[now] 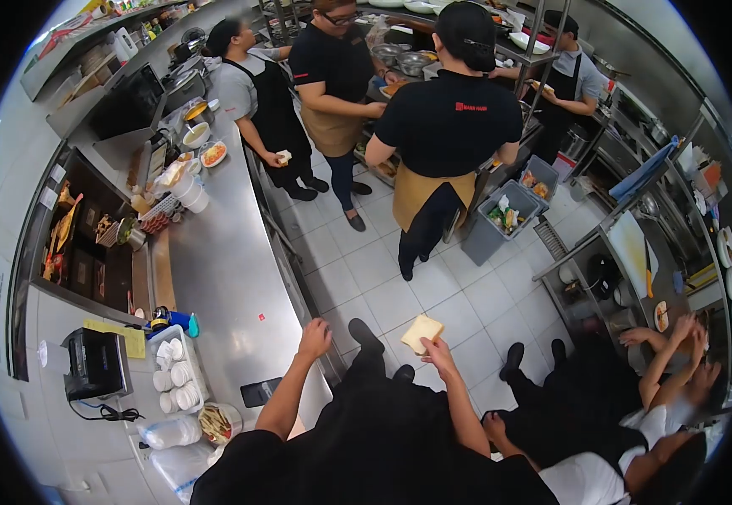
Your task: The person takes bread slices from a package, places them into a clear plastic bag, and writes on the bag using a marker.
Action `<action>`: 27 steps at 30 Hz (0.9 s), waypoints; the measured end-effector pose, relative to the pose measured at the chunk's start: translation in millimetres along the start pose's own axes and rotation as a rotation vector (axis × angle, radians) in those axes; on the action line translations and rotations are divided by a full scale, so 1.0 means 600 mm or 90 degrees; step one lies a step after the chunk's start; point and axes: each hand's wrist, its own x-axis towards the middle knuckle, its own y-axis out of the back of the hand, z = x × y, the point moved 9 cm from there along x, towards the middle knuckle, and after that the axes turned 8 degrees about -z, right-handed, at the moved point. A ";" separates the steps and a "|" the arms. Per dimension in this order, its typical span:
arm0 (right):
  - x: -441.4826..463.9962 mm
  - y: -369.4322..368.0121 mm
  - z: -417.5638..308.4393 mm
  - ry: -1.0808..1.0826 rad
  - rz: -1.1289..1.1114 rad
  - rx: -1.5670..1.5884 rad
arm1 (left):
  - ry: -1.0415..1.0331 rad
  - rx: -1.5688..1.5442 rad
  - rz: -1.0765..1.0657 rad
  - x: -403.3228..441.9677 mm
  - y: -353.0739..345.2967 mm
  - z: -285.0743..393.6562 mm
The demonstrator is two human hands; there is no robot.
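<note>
My right hand [439, 357] grips a square slice of white bread [422, 333] by its near right corner, over the tiled floor in front of me. Whether it is one slice or two stacked, I cannot tell. My left hand [315, 338] is raised beside the front edge of the steel counter [223, 244]. Its fingers are loosely bent, with nothing seen in them. On the counter, below my left forearm, lies a dark phone [261, 392]. A small red scrap [262, 317] rests farther up the steel.
Left of me stand a tray of white cups [177, 370], a tub of wooden sticks [218, 422] and a black device [97, 364]. Several co-workers gather ahead [450, 118]; others are at my right [585, 412]. Grey bins [494, 240] stand on the floor beyond.
</note>
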 end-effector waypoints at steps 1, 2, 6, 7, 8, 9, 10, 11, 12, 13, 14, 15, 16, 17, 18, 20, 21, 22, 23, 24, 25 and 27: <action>-0.005 0.021 0.028 -0.011 0.028 0.020 | -0.024 0.025 -0.028 -0.018 -0.020 -0.010; -0.009 0.044 0.068 -0.027 0.060 0.062 | -0.048 0.050 -0.057 -0.028 -0.035 -0.011; -0.033 0.127 0.235 -0.084 0.168 0.258 | -0.103 0.042 0.029 -0.047 -0.010 0.022; -0.049 0.140 0.276 -0.100 0.189 0.312 | -0.105 0.019 0.074 -0.045 -0.006 0.017; -0.065 0.154 0.311 -0.091 0.213 0.345 | -0.105 -0.004 0.120 -0.046 0.000 0.014; -0.080 0.166 0.342 -0.081 0.236 0.376 | -0.089 -0.005 0.115 -0.045 -0.003 0.012; -0.091 0.176 0.371 -0.069 0.259 0.409 | -0.075 -0.005 0.109 -0.043 0.000 0.010; -0.102 0.190 0.398 -0.060 0.285 0.391 | -0.061 -0.006 0.102 -0.042 0.001 0.011; -0.106 0.195 0.437 -0.078 0.283 0.399 | -0.058 -0.013 0.097 -0.043 0.005 0.014; -0.110 0.200 0.475 -0.093 0.282 0.409 | -0.058 -0.020 0.092 -0.043 0.010 0.016; -0.118 0.205 0.497 -0.108 0.281 0.419 | -0.058 -0.027 0.088 -0.043 0.011 0.017; -0.131 0.204 0.508 -0.150 0.308 0.364 | -0.066 -0.027 0.102 -0.044 0.011 0.017; -0.144 0.196 0.500 -0.144 0.339 0.311 | -0.061 -0.024 0.098 -0.042 0.007 0.015; -0.165 0.172 0.468 -0.140 0.368 0.258 | -0.055 -0.020 0.093 -0.042 0.003 0.011; -0.180 0.156 0.441 -0.137 0.396 0.209 | -0.051 -0.013 0.087 -0.043 0.000 0.009; -0.181 0.135 0.434 -0.155 0.365 0.186 | -0.038 -0.008 0.072 -0.044 -0.001 0.009; -0.174 0.128 0.436 -0.160 0.350 0.177 | -0.034 -0.003 0.067 -0.039 -0.002 0.008; -0.165 0.125 0.435 -0.163 0.334 0.168 | -0.034 0.004 0.064 -0.037 0.000 0.009; -0.156 0.123 0.432 -0.165 0.320 0.159 | -0.034 0.012 0.062 -0.039 0.001 0.012; -0.146 0.122 0.428 -0.163 0.307 0.152 | -0.038 0.019 0.061 -0.040 0.000 0.014; -0.131 0.130 0.435 -0.160 0.296 0.145 | -0.046 0.026 0.076 -0.041 0.000 0.015; -0.094 0.157 0.486 -0.171 0.290 0.060 | -0.040 0.055 0.059 -0.041 -0.004 0.018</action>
